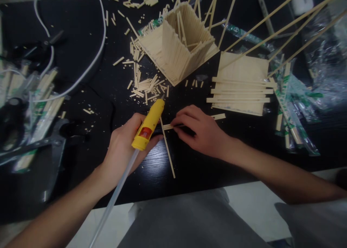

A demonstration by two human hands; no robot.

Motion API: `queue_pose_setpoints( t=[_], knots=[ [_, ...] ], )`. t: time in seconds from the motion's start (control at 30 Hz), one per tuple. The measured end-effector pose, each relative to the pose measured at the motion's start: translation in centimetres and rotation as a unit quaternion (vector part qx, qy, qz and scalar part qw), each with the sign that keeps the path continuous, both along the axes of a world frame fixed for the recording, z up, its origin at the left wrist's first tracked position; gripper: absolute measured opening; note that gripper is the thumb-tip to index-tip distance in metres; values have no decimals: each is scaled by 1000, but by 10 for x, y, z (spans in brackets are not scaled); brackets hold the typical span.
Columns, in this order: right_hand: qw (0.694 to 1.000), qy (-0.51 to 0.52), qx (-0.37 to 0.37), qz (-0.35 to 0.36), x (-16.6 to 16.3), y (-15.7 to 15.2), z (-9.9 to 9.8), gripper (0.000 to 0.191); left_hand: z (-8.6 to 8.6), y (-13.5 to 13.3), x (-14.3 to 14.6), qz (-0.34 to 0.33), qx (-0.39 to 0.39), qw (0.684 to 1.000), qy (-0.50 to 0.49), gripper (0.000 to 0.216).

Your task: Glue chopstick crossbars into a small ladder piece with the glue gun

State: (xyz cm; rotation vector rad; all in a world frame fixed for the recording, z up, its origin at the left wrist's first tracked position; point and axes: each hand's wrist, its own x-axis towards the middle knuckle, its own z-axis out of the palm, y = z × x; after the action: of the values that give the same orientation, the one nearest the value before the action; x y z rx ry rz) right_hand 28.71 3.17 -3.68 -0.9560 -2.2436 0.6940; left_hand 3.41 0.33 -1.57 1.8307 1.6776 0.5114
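I'm seeing a dim, hazy feed: pale glare lies on the dark tabletop, and the outer edges look stretched and blurred.

Glue gun smooth plastic; sticks matt wood; tabletop glossy.

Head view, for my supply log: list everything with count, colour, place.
Glue gun: one, yellow, centre
Glue stick: one, clear, bottom
Thin stick: one, pale, centre
Bundled sticks: several, pale, centre
Stick box: one, pale, top
Panels: two, pale, beneath box, right
Crosswise strips: three, pale, right
Long sticks: several, pale, top
Cut pieces: many, pale, top
Wrapped sticks: many, pale, both sides
Cable: one, white, left
Tools: several, dark, left
Device: one, dark, top right
Case: one, white, top right
Table: one, black, beneath
Lap: one, grey, bottom
Left hand: one, holding glue gun
Right hand: one, holding bundled sticks
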Motion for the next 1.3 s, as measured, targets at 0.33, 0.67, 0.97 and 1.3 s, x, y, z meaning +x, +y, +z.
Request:
queue_pose_setpoints(
  t=[0.33,0.67,0.97,1.3],
  knots=[
    [1000,0,3,5,0,1,0,12,1,2,0,1,-15,1000,-8,33],
    [1000,-2,1,2,0,1,0,12,2,2,-2,-16,-3,1000,-17,28],
    [1000,-9,0,9,1,2,3,14,2,4,0,-20,7,1000,-13,29],
    [1000,-10,6,8,1,1,1,14,3,4,0,-19,5,1000,-14,29]
  ],
)
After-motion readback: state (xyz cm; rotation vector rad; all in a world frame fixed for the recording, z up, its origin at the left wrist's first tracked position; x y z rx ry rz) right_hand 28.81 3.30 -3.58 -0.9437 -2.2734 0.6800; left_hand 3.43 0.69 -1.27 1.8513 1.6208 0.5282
